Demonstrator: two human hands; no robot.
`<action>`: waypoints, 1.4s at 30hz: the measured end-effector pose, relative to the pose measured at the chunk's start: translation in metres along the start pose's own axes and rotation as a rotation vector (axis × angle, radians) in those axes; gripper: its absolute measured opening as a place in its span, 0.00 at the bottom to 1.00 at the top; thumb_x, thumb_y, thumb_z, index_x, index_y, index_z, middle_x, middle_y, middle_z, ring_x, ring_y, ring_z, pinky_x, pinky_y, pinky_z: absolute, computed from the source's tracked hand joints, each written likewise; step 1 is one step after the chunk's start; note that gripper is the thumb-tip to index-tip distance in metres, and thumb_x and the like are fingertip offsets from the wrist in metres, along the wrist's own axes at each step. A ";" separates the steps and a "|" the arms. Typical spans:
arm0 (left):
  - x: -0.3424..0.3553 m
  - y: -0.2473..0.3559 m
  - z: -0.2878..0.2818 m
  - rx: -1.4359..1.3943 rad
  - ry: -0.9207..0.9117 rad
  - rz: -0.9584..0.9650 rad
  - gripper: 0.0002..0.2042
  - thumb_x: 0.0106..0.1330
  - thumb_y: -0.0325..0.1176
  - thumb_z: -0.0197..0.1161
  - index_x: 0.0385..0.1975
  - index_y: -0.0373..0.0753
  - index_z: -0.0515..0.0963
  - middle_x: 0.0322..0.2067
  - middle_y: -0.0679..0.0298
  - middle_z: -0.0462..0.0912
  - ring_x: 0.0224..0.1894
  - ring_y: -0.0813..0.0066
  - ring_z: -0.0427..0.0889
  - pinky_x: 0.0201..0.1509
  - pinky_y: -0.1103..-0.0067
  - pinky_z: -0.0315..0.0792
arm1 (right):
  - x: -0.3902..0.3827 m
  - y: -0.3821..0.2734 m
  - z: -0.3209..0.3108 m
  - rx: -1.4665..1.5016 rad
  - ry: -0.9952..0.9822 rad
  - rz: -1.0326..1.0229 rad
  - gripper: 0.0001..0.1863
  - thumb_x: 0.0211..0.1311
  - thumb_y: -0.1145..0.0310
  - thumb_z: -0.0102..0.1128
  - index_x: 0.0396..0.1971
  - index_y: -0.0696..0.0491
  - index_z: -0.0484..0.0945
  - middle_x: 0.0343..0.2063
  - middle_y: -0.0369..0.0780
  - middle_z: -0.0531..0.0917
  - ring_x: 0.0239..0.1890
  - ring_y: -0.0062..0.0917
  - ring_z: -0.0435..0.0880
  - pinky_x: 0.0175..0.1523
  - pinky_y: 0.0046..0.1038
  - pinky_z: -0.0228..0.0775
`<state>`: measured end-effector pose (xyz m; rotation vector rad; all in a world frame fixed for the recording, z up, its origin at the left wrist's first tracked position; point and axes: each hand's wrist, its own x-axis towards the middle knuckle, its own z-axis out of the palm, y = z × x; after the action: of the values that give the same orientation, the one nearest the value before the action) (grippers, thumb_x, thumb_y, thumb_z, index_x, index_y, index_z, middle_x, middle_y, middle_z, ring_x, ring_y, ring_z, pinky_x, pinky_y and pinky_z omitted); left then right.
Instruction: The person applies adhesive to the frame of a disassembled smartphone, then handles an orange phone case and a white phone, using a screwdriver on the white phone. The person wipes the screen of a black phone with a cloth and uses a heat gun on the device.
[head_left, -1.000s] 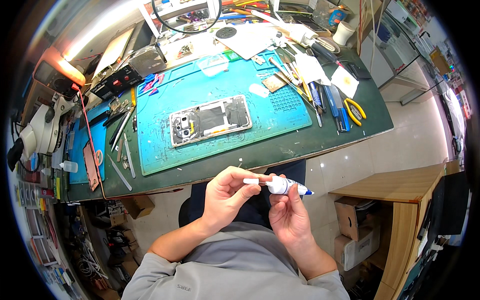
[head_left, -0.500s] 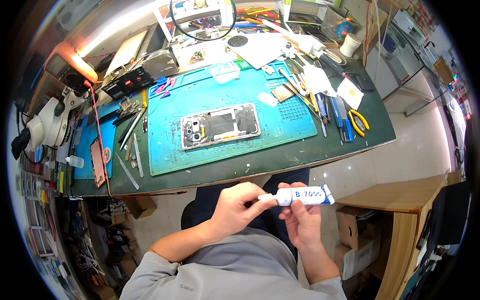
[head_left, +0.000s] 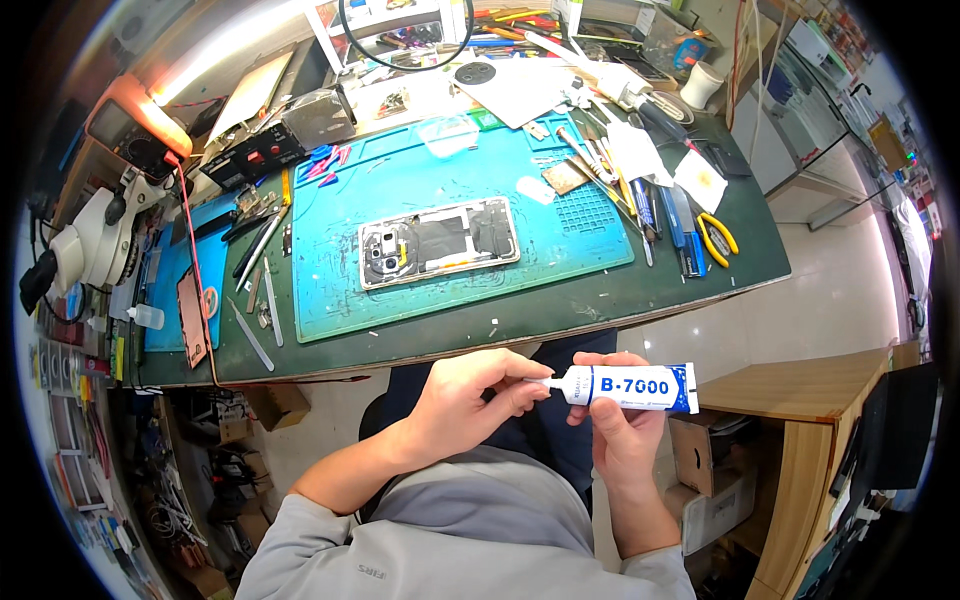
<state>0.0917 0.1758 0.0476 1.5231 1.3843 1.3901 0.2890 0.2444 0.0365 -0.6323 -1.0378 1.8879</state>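
Observation:
My right hand [head_left: 622,425] grips a white and blue glue tube [head_left: 650,388] from below, thumb on its near side. The tube lies level in front of my body, its narrow white nozzle pointing left. At that nozzle, my left hand [head_left: 475,395] is closed in a pinch on the tip; whether a separate cap is there is hidden by the fingers. Beyond the hands, an opened phone [head_left: 455,245] rests on a blue work mat [head_left: 330,310], its inner parts and camera module showing.
Tweezers [head_left: 272,305] lie left of the mat beside a pinkish phone panel [head_left: 191,310]. An orange multimeter [head_left: 140,125] and a white microscope [head_left: 100,240] stand at left. Yellow-handled pliers [head_left: 718,238] and several screwdrivers lie at right. A wooden cabinet [head_left: 800,395] stands at lower right.
Both hands have stayed on the tube, which has shifted slightly right and turned its printed face more toward view. My left fingers have moved slightly up at the nozzle tip.

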 end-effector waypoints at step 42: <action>0.006 0.025 -0.005 -0.088 -0.033 0.022 0.07 0.72 0.34 0.64 0.38 0.36 0.80 0.29 0.62 0.84 0.28 0.72 0.83 0.31 0.78 0.77 | 0.003 -0.004 0.002 -0.117 -0.152 -0.243 0.31 0.60 0.71 0.76 0.59 0.58 0.69 0.54 0.58 0.81 0.51 0.37 0.86 0.52 0.33 0.82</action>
<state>0.0927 0.1752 0.0738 1.5023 1.2733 1.4138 0.2882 0.2472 0.0406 -0.4112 -1.2710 1.6911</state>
